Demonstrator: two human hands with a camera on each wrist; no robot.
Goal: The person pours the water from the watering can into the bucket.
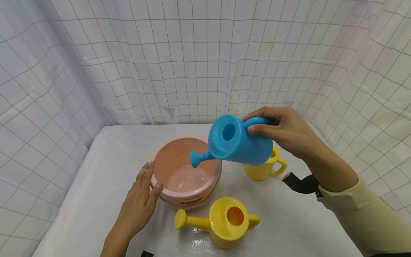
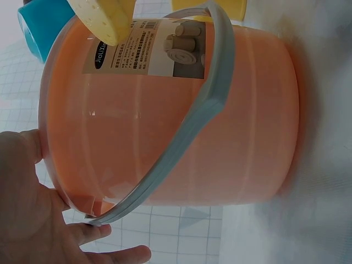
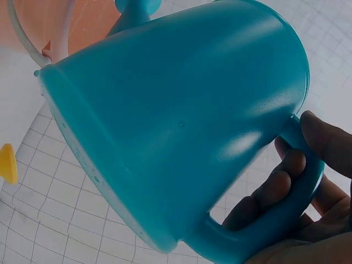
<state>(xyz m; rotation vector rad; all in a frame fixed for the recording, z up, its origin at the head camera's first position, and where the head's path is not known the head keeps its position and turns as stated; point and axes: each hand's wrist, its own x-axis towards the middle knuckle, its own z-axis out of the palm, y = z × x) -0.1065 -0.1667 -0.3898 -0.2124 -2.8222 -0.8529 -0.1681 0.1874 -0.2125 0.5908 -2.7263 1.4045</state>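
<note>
My right hand (image 1: 282, 128) grips the handle of a blue watering can (image 1: 240, 142), fingers wrapped through the loop in the right wrist view. The can is tilted, its spout (image 1: 200, 158) pointing left and down over a pink bucket (image 1: 192, 194). My left hand (image 1: 138, 201) rests on the bucket's near-left rim, fingers extended and thumb at the edge. A grey bail handle (image 2: 190, 124) hangs down the bucket's side in the left wrist view. Wet glints show on the bucket's floor.
A yellow watering can (image 1: 221, 226) stands in front of the bucket, spout to the left, on a wet patch. Another yellow watering can (image 1: 261, 169) stands behind the blue one, partly hidden. Gridded white curtains (image 1: 196, 60) enclose the white table (image 1: 106, 160).
</note>
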